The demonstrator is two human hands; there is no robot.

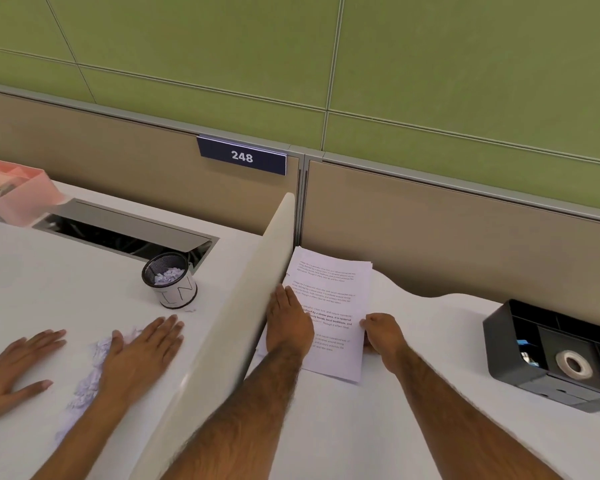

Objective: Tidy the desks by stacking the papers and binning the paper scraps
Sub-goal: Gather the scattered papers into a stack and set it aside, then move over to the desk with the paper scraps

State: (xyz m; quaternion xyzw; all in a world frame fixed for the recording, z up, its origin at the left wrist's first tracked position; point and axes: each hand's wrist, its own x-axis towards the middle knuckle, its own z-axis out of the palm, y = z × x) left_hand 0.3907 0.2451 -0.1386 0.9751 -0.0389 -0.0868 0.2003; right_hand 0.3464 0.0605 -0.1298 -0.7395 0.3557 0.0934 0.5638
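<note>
White printed papers in a stack (329, 299) lie on the pale counter (430, 393), against the beige divider (229, 323). The left hand (288, 327) presses flat, fingers straight; the right hand (381, 332) pinches the stack's right edge, fingers curled. Crumpled paper scraps (84, 386) lie beyond the divider.

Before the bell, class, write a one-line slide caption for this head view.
Left hand flat on the paper stack, right hand gripping its edge, beside a desk divider.
</note>
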